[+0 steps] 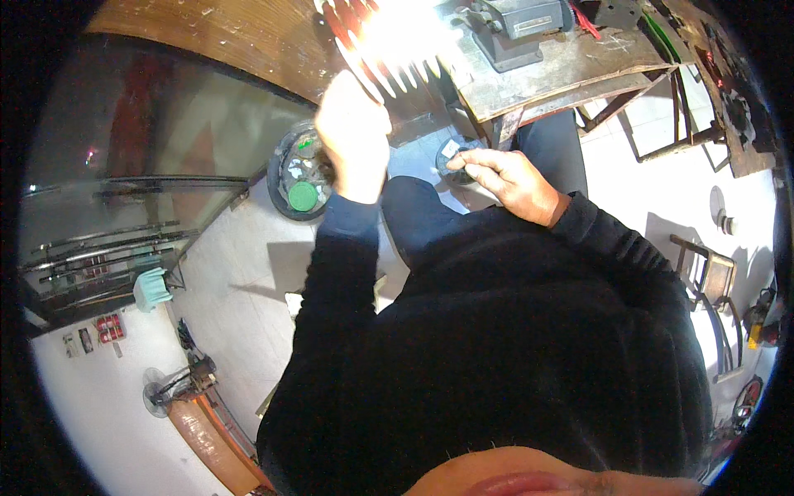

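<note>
My left hand (351, 136) is raised beside the rim of a glaring lamp with a red and white ribbed shade (351, 29). Glare washes out its fingers; they look curled closed, and what they hold is hidden. Lower and to the right, over my knees, my right hand (509, 178) has thumb and forefinger pressed together in a pinch. Whatever sits between those fingertips is too small to name. Just beyond them a round dark-rimmed thing (442, 169) shows in part, with a white scrap at its top.
A black bin (277, 186) with rubbish and a green lid (303, 196) stands left of my left hand. Ahead is a worn wooden bench (571, 78) bearing a grey machine (517, 37). A wooden chair (715, 273) stands at right, a fan (157, 393) at lower left.
</note>
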A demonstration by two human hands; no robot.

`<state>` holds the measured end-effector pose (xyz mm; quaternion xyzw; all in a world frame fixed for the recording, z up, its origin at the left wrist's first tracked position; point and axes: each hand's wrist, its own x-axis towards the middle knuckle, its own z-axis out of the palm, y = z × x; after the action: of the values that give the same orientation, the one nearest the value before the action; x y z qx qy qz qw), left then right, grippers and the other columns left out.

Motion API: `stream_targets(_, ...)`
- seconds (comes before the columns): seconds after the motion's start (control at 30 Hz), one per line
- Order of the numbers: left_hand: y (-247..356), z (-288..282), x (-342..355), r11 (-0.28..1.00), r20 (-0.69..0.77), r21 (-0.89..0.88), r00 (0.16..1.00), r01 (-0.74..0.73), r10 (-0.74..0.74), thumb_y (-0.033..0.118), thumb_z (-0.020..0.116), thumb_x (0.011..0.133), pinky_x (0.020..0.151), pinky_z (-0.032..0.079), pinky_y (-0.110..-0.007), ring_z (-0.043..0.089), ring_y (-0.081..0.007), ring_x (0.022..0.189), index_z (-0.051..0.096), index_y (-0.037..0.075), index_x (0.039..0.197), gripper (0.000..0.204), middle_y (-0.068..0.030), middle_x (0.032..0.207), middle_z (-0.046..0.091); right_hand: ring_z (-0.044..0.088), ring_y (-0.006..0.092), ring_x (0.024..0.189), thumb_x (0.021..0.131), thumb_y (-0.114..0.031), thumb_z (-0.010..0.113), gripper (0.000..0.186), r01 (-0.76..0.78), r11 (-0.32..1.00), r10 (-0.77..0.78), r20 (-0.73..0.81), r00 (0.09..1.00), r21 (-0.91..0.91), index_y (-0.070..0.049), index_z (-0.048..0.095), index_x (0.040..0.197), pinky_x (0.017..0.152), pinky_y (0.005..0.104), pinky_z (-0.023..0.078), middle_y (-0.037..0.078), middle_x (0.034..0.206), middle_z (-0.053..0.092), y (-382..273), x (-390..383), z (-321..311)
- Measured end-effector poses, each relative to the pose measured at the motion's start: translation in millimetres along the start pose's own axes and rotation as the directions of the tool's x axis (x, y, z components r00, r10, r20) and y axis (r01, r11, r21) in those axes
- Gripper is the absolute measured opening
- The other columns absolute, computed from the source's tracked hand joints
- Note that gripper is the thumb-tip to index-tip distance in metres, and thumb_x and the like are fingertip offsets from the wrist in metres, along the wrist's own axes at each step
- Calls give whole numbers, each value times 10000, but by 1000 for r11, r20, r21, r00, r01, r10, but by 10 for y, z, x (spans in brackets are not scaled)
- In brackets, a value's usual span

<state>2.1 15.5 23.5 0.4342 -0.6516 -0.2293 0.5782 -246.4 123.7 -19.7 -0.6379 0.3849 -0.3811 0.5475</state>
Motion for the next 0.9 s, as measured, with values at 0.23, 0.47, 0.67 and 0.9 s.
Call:
stream_targets(0.23, -63, -159, 1382, 926, 175, -365, 984, 92, -29, 72, 574, 1050, 598, 478, -271, 609, -120, 690, 678, 20, 975, 138, -48, 865, 686, 688, 185, 1150, 1121, -199, 567, 317, 20, 1000, -19, -36, 999, 23, 19, 724, 1289, 1017, 330, 522, 116, 1199, 763, -21, -18, 43)
stream_targets(0.47, -105, 249, 46, 975, 12, -178, 991, 133, -133, 22, 574, 1018, 585, 473, -289, 590, -102, 667, 628, 48, 866, 163, 11, 746, 584, 692, 153, 1047, 1131, -206, 563, 313, 71, 997, -71, -38, 997, -10, 13, 728, 1282, 955, 314, 546, 95, 1168, 754, 40, 49, 34)
stream_targets(0.67, 200, -191, 749, 987, 69, -53, 986, -149, 153, 106, 539, 1076, 591, 498, -298, 619, -137, 689, 661, 38, 931, 201, -27, 778, 612, 664, 127, 942, 1118, -210, 584, 300, 3, 1000, -2, -23, 1000, 18, -1, 732, 1274, 892, 299, 541, 77, 1063, 743, 65, -6, 47)
stream_targets(0.9, -403, 112, 1085, 841, 135, -459, 959, 285, -251, 182, 528, 1086, 609, 539, -304, 650, -172, 694, 664, 45, 965, 228, -79, 814, 663, 678, 125, 1014, 1122, -229, 578, 324, 60, 998, -57, -82, 995, 35, 7, 730, 1283, 903, 301, 543, 72, 1096, 757, 54, -24, 69)
